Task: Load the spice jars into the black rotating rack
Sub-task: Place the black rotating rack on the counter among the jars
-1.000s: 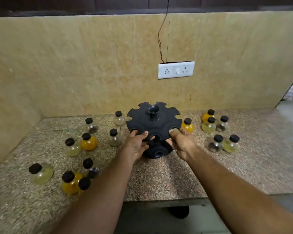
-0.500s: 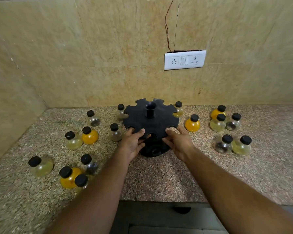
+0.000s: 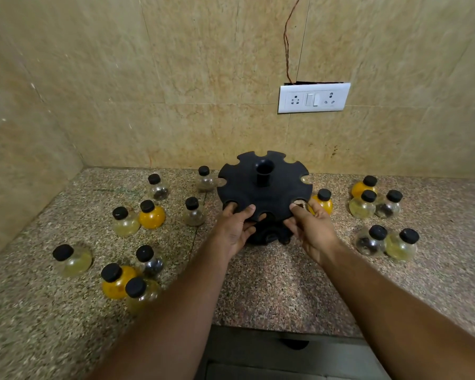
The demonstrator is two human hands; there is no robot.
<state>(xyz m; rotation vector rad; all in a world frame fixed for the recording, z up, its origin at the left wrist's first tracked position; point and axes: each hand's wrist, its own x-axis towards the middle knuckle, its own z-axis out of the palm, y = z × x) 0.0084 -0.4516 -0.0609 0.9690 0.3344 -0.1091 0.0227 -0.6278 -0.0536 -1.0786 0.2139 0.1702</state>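
The black rotating rack (image 3: 264, 192) stands on the granite counter (image 3: 272, 283) near the back wall, and all its notches are empty. Both hands grip its front rim: the left hand (image 3: 235, 229) is closed on the edge at about 7 o'clock of the disc, the right hand (image 3: 311, 231) at about 5 o'clock. The spice jars stand around it, none loaded: a big group from 7 to 10 o'clock, a smaller group at 3 to 4 o'clock, and one orange jar (image 3: 322, 202) just behind the right hand. I judge the step is positioning the rack. Next, one hand must let go, take a near jar by its black cap and slide the neck into a notch.
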